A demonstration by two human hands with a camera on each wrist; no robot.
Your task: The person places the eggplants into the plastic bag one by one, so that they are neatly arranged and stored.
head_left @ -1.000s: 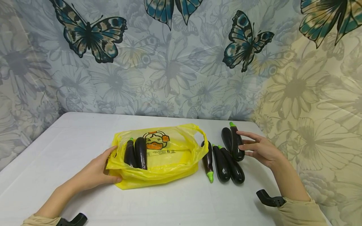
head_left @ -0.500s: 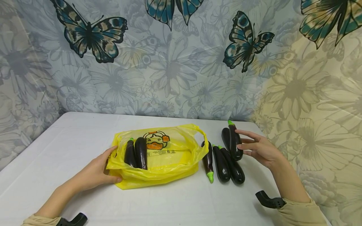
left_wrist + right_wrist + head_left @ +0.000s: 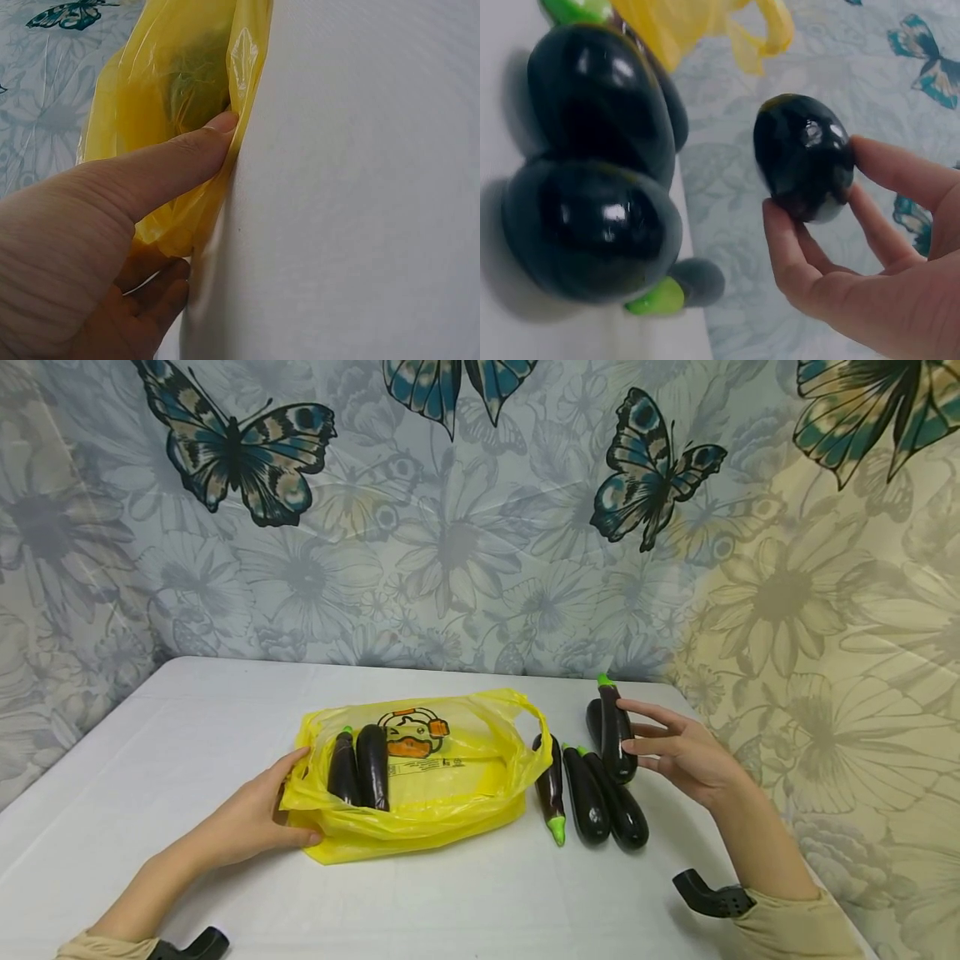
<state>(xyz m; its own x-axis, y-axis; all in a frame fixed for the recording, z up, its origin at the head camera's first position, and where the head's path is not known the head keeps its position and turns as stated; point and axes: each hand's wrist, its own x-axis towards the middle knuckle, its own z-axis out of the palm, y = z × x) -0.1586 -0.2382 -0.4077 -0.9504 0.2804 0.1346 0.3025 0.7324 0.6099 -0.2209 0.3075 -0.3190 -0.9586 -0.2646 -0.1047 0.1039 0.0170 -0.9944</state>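
My left hand [image 3: 251,818] grips the left end of a yellow plastic bag [image 3: 420,839] with a duck print, lying on the table. In the left wrist view the thumb [image 3: 187,154] presses on the bag's edge, with the other fingers curled beneath. Two dark eggplants [image 3: 372,768] show at the bag's left side. On the right, my right hand [image 3: 693,756] pinches an eggplant [image 3: 617,735] between thumb and fingers, green stem pointing away. The right wrist view shows this held eggplant [image 3: 804,157] end-on, raised off the table and apart from the others.
Several eggplants lie between the bag and my right hand: one [image 3: 552,793] by the bag handle, two side by side [image 3: 587,797], and another [image 3: 594,722] partly hidden behind the held one. The white table [image 3: 480,910] meets a patterned butterfly backdrop [image 3: 457,543] at its far edge.
The eggplant in my right hand has shifted slightly left and upward in the head view, the hand moving with it. My left hand and the bag stay where they were.
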